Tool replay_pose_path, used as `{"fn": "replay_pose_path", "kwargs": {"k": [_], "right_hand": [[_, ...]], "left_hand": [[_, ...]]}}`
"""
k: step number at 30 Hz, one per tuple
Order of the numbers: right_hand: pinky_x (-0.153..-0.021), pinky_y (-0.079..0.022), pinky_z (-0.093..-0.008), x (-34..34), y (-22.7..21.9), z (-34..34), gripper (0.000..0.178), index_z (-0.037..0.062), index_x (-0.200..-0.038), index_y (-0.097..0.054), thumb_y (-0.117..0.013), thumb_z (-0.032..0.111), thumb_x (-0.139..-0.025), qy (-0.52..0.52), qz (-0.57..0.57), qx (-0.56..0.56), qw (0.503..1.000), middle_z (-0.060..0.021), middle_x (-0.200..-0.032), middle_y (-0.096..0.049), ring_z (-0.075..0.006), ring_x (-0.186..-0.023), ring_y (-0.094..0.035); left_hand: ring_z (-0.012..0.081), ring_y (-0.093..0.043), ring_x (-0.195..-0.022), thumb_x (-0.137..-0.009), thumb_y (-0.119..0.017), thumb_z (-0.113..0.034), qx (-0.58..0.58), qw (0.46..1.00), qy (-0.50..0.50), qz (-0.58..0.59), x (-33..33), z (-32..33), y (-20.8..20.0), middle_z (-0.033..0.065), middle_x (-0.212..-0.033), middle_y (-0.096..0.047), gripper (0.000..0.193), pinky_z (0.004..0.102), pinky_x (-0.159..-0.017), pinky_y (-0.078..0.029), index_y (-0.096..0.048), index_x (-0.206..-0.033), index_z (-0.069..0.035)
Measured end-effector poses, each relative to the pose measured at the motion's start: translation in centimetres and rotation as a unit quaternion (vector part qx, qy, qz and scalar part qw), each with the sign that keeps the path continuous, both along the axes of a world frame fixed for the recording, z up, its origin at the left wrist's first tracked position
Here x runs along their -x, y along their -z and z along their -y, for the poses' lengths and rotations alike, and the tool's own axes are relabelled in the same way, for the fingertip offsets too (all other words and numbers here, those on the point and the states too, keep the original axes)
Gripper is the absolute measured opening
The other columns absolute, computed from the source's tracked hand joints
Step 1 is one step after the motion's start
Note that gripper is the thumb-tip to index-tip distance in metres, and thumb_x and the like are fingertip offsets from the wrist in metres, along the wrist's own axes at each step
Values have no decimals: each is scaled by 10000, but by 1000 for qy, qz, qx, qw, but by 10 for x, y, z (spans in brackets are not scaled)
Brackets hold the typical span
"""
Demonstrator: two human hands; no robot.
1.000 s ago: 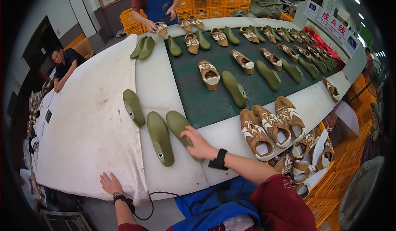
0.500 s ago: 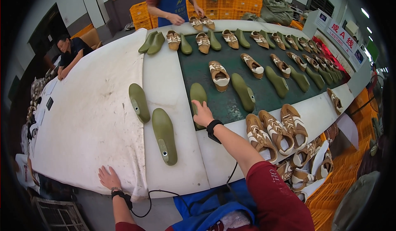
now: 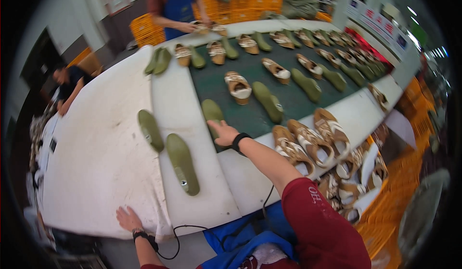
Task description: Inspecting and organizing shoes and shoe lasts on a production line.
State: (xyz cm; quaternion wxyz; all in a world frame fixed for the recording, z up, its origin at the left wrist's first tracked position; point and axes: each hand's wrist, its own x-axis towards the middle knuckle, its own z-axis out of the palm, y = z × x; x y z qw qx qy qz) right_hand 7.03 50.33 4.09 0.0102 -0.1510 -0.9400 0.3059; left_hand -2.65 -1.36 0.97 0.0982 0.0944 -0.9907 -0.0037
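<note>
My right hand [image 3: 224, 133] lies over a green shoe last [image 3: 211, 109] at the near left corner of the dark green belt [image 3: 216, 87]. Its fingers reach across the last's narrower part and appear to grip it; the palm hides the rest. On the white cloth [image 3: 103, 168] at the near left, my left hand [image 3: 129, 219] rests flat with fingers spread, holding nothing. Between my hands, a large green last [image 3: 183, 164] lies on the white board, and another green last [image 3: 150, 130] lies at the cloth's edge.
Brown-and-white shoes [image 3: 238, 87] and green lasts [image 3: 267, 101] stand in rows along the belt. Three shoes [image 3: 312, 143] sit at its near edge, above a crate of shoes [image 3: 344, 189]. A co-worker in a blue apron [image 3: 179, 12] handles shoes opposite. A black cord [image 3: 179, 240] hangs near my left wrist.
The whole view has shifted, moving most things leftward in the picture. My right hand stays on the same last, and my left hand stays on the cloth.
</note>
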Motion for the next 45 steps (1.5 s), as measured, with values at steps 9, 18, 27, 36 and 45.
{"fn": "replay_pose_path", "kwargs": {"k": [9, 18, 27, 36, 45], "right_hand": [[-819, -456, -415, -154, -75, 16, 536, 67, -1241, -475, -581, 238, -744, -171, -14, 44, 984, -200, -1052, -607, -359, -955, -577], [-695, -476, -414, -279, -13, 78, 241, 92, -1004, -583, -564, 201, -790, -73, 46, 128, 988, -144, -835, -635, -323, -799, -606], [-581, -458, -421, -255, -8, 87, 192, 67, -719, -552, -559, 243, -796, 10, 44, 124, 991, -102, -599, -586, -311, -600, -584], [-595, -462, -479, -258, -12, 90, 203, 52, -692, -567, -526, 236, -768, 28, 28, 45, 998, -173, -627, -584, -372, -617, -583], [-481, -474, -321, -218, -30, 95, 282, 40, -659, -538, -542, 263, -831, -62, 176, 251, 950, -87, -545, -580, -197, -444, -574]], "left_hand": [[333, -533, -1008, -899, -336, -505, 84, 993, 46, -72, -8, 31, 7, 136, -1159, -541, 533, 468, -807, -454, -531, -1179, -95], [360, -483, -1104, -920, -285, -473, 90, 994, 59, -4, -7, 32, -1, 206, -1239, -488, 573, 455, -932, -378, -471, -1233, -30], [370, -483, -1107, -921, -277, -484, 80, 996, 36, 6, -2, 39, 2, 215, -1260, -470, 588, 459, -917, -392, -458, -1252, -33], [293, -403, -1221, -917, -332, -475, 39, 999, 4, 6, 6, 23, 20, 110, -1348, -418, 541, 440, -973, -346, -438, -1298, -105], [285, -358, -1254, -900, -395, -440, 6, 999, -33, -13, -5, 26, 6, 94, -1371, -394, 505, 461, -994, -304, -434, -1299, -132]]}}
